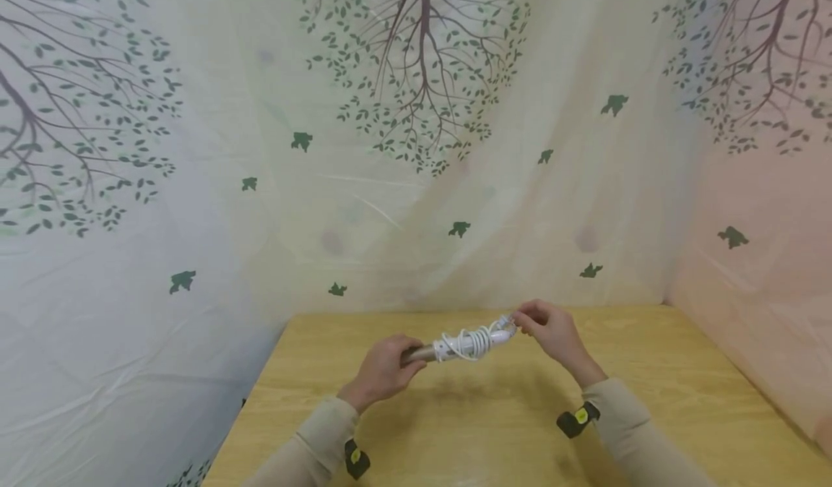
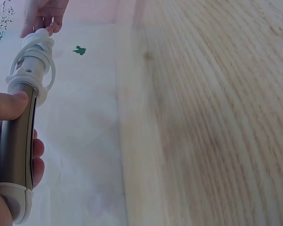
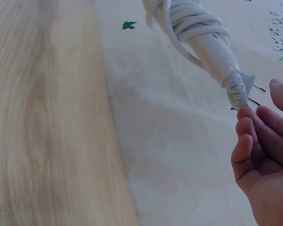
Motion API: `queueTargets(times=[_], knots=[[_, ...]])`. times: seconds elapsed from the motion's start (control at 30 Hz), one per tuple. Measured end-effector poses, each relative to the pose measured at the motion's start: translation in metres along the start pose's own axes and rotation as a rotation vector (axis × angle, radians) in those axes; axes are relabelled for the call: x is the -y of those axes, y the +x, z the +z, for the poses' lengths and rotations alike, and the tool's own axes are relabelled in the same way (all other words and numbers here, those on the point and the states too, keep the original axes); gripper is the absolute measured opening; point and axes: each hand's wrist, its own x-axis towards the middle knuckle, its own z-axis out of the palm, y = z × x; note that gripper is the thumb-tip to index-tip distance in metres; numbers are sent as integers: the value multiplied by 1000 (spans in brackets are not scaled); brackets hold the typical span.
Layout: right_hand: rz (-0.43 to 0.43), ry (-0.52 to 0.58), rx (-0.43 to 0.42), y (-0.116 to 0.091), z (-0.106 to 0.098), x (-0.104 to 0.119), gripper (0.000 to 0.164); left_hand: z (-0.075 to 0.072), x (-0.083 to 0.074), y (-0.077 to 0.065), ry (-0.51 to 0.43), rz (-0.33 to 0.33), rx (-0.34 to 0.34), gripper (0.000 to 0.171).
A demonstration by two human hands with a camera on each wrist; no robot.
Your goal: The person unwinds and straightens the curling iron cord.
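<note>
My left hand (image 1: 385, 368) grips a hair straightener (image 2: 16, 136) by its bronze-brown barrel, thumb on top and fingers underneath. The white end cap shows near the palm in the left wrist view. A white cord (image 1: 477, 343) is wound in several loops around the white handle, which points to the right and slightly up. At the handle's far end, the two-pin plug (image 3: 246, 81) sits with its metal pins sticking out. My right hand (image 3: 266, 146) has its fingertips right at the cord loops beside the plug; its thumb stands apart from the fingers.
Below the hands is a wood-grain table (image 1: 468, 429). A hanging cloth (image 1: 390, 256) printed with trees and green leaves encloses the back and sides. Black wrist cameras (image 1: 577, 420) are strapped to both wrists over beige sleeves.
</note>
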Motion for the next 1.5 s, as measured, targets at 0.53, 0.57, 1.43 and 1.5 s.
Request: queueTargets(times=[0.53,0.57,1.43,1.5], knots=[[249,328,233,7,-10,-6,42,-4,3,-1,9,24,-5,27],[269,361,251,8,-11,-5,42,-4,4,-1,9,28,-10,27],[266,809,700,12,-27,-4,30,-14,5,1,24,92,1,29],[250,779,697,13,-28,-3,27,-14,4,2,26,97,2,28]])
